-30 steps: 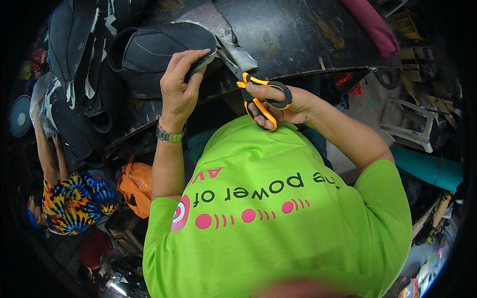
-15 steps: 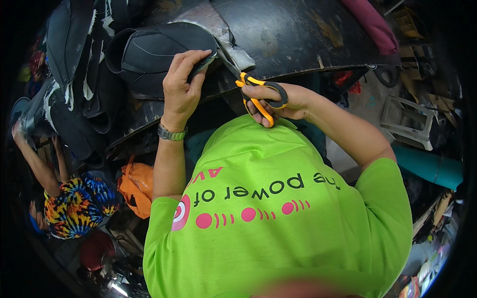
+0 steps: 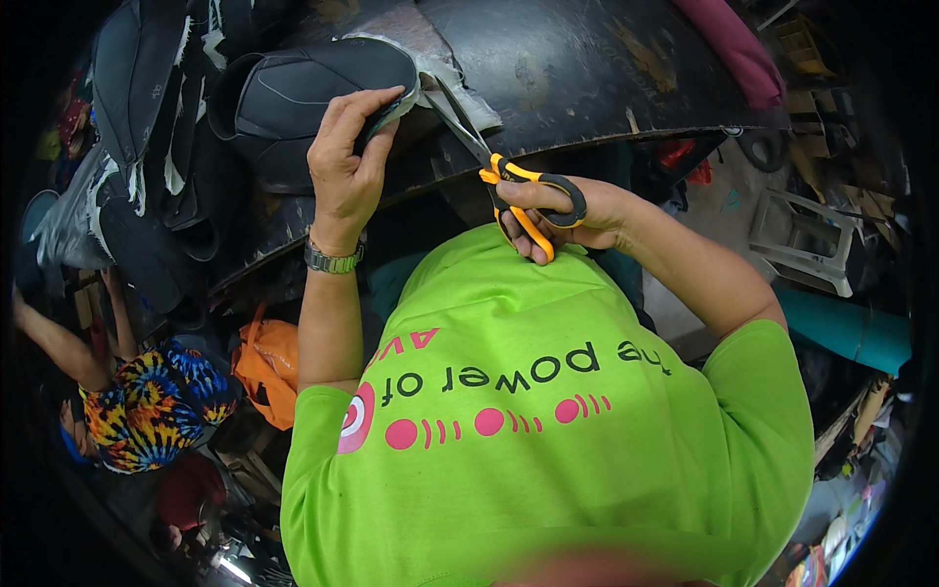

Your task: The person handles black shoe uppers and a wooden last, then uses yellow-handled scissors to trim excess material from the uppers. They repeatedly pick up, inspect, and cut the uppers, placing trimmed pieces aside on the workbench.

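Observation:
A black shoe upper (image 3: 318,93) lies at the table's near edge. My left hand (image 3: 344,166) pinches its toe-end rim between thumb and fingers. Ragged whitish lining (image 3: 472,106) sticks out past that rim onto the table. My right hand (image 3: 572,217) grips the yellow-and-black handles of a pair of scissors (image 3: 468,135). The blades are parted and point up and left at the lining beside the toe. Whether they touch the lining, I cannot tell.
The dark, worn tabletop (image 3: 548,73) carries a maroon roll (image 3: 729,49) at the far right. More black uppers (image 3: 132,88) with frayed white edges are heaped at left. A co-worker in a colourful shirt (image 3: 156,406) is at the left. A grey stool (image 3: 807,240) stands right.
Both hands have shifted slightly: the left to the left, the right a little right and down with the scissors. The blades are wider apart. The co-worker's arm has moved down and outward.

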Available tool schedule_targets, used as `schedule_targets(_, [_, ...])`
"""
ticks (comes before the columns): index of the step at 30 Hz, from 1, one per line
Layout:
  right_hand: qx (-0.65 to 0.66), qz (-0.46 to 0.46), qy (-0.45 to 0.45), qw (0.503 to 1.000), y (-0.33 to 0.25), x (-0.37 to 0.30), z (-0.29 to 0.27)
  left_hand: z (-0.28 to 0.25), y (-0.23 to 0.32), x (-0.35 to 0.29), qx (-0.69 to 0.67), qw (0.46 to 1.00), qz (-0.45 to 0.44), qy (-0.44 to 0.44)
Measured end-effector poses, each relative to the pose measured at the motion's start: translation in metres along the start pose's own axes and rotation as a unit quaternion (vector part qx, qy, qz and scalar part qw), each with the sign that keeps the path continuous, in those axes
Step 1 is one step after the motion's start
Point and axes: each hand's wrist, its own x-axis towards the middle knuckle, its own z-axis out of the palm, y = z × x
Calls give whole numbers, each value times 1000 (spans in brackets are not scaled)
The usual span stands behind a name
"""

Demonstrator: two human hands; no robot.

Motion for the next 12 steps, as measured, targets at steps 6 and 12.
schedule_targets(6, [-37,-34,0,999,-8,8,2,2,3,-2,0,1000,-1,-13])
schedule_targets(12, [-52,-34,15,998,-20,23,5,5,4,-16,30,998,3,-55])
